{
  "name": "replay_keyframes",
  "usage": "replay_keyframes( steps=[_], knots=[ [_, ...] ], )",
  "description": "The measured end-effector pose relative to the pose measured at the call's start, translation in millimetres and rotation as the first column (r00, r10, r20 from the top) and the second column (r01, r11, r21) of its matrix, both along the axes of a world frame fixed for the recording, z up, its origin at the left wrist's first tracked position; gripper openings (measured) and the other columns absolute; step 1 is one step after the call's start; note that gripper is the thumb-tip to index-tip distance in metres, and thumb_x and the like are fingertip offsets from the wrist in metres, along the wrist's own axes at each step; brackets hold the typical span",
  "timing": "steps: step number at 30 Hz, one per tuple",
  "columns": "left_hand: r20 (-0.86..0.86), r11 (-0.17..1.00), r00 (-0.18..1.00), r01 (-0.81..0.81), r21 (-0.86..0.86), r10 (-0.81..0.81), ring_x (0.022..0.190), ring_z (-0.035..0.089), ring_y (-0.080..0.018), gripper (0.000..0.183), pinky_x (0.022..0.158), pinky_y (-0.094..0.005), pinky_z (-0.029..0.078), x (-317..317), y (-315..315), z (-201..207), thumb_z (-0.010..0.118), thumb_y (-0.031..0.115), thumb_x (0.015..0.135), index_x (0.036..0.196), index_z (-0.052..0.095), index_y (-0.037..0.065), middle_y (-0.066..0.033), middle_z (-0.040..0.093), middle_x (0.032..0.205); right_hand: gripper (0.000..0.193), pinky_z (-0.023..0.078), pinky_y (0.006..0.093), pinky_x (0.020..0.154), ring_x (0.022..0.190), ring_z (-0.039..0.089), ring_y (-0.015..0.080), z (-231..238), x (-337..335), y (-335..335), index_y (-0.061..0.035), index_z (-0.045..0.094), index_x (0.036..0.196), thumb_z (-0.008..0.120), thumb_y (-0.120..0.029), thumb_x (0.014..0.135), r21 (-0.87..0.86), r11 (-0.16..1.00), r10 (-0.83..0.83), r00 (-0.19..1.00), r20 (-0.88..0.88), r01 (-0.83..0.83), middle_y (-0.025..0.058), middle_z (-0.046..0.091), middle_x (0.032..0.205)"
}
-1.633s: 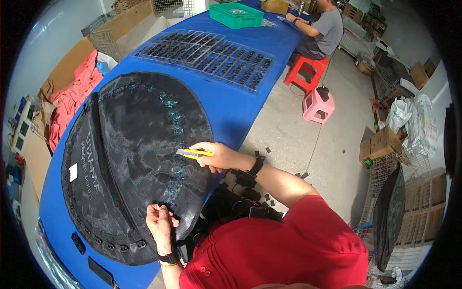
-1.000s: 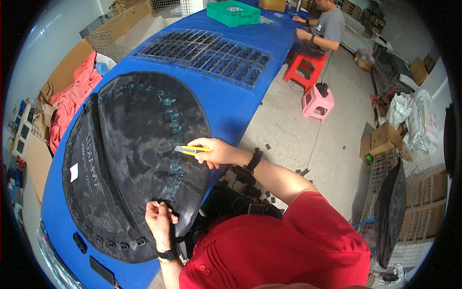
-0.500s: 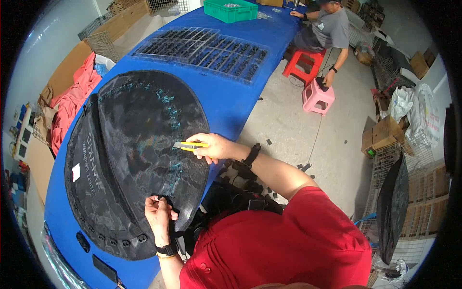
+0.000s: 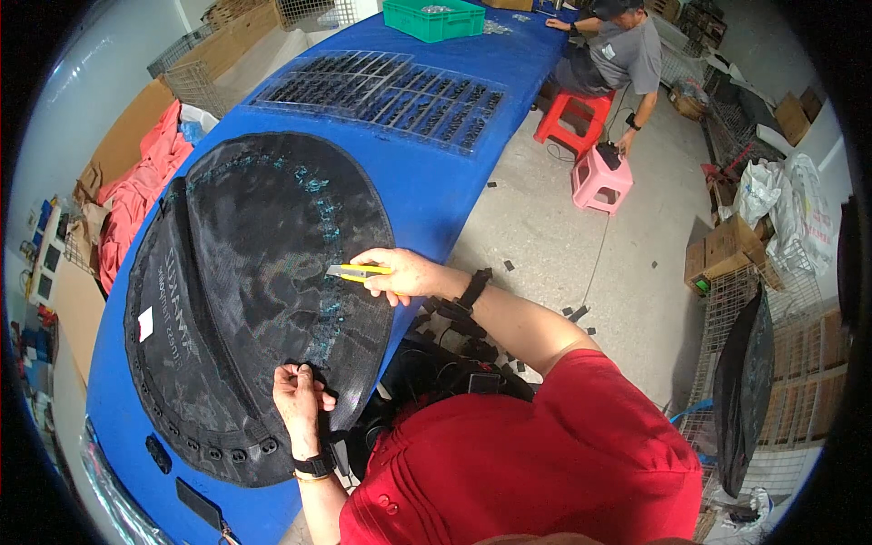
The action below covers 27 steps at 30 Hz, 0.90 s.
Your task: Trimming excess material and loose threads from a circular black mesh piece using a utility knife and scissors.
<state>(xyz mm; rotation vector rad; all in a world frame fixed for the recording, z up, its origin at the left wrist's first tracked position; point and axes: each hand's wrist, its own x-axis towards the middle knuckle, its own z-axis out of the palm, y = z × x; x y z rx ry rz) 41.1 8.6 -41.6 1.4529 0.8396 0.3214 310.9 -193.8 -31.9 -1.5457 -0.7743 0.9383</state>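
A large rounded black mesh fabric mat [image 4: 272, 245] lies on the blue-covered table in front of me, with blue-green marks along a curved band. Over its right side, my right hand [image 4: 404, 274] grips a yellow snap-off utility knife [image 4: 371, 268], its blade out and pointing left. Close to the near edge, my left hand [image 4: 300, 400] is closed, thumb and fingers pinched at the fabric. Something small and dark shows at those fingertips, too small to name. Several black fittings [image 4: 268, 446] sit along the mat's near left rim, and a white label [image 4: 145, 323] is on its left part.
Clear trays of small black parts [image 4: 381, 95] and a green crate [image 4: 434, 20] stand farther up the blue table [image 4: 418, 191]. A phone [image 4: 198, 502] lies near left. A co-worker [image 4: 627, 54] sits on a red stool [image 4: 574, 118] beside a pink stool [image 4: 601, 179].
The co-worker's head and upper body have shifted slightly. My hands, the knife and the mat stay almost where they were.
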Motion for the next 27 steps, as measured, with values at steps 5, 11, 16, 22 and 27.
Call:
replay_keyframes(
  steps=[5,11,16,22,27],
  knots=[
    [0.01,1.0,1.0,0.007,-0.011,-0.007,0.043,0.063,-0.0195,0.014,0.035,-0.0327,0.052,0.0,0.5,0.7,0.061,0.012,0.109,0.106,0.049,0.005,-0.0101,0.062,0.068,0.054,0.054,0.024,0.047,0.06,0.066,0.0092,3.3,-0.2,0.1,-0.0089,0.047,0.157,0.063,-0.012,0.106,-0.017,1.0,-0.002,1.0,0.007,0.002,0.0071,0.07,0.097],
    [-0.003,1.0,1.0,0.007,-0.019,-0.007,0.043,0.063,-0.0195,0.015,0.035,-0.0326,0.052,0.7,-1.2,4.9,0.061,0.012,0.108,0.106,0.048,0.005,-0.0104,0.062,0.069,0.053,0.054,0.024,0.048,0.06,0.066,0.0089,2.3,-0.7,-0.5,-0.0091,0.049,0.157,0.062,-0.012,0.106,-0.017,1.0,-0.021,1.0,-0.004,0.021,0.0063,0.071,0.097],
    [-0.025,1.0,1.0,-0.005,-0.021,0.005,0.042,0.062,-0.0197,0.017,0.035,-0.0327,0.051,2.2,-3.8,8.3,0.062,0.013,0.108,0.107,0.047,0.006,-0.0105,0.062,0.069,0.054,0.054,0.0241,0.048,0.06,0.065,0.0087,1.4,-0.6,-1.4,-0.0091,0.048,0.157,0.063,-0.013,0.106,-0.004,1.0,-0.017,1.0,-0.016,0.016,0.0057,0.07,0.095],
    [-0.018,1.0,1.0,0.009,-0.013,-0.009,0.042,0.062,-0.0195,0.017,0.035,-0.033,0.052,1.0,-0.5,3.8,0.062,0.013,0.108,0.107,0.047,0.006,-0.0106,0.062,0.068,0.054,0.054,0.0241,0.048,0.06,0.066,0.0091,3.2,-0.7,-1.8,-0.008,0.048,0.157,0.063,-0.014,0.105,0.005,1.0,-0.001,1.0,-0.005,0.001,0.0061,0.07,0.096],
    [-0.017,1.0,1.0,0.006,-0.013,-0.006,0.042,0.062,-0.0191,0.014,0.034,-0.0329,0.051,2.1,-1.3,3.9,0.06,0.012,0.109,0.105,0.047,0.006,-0.0103,0.062,0.068,0.054,0.054,0.0242,0.048,0.061,0.066,0.0092,-1.1,0.8,-1.6,-0.0075,0.048,0.157,0.063,-0.013,0.105,0.018,1.0,-0.004,1.0,-0.011,0.004,0.0065,0.07,0.097]
  ],
)
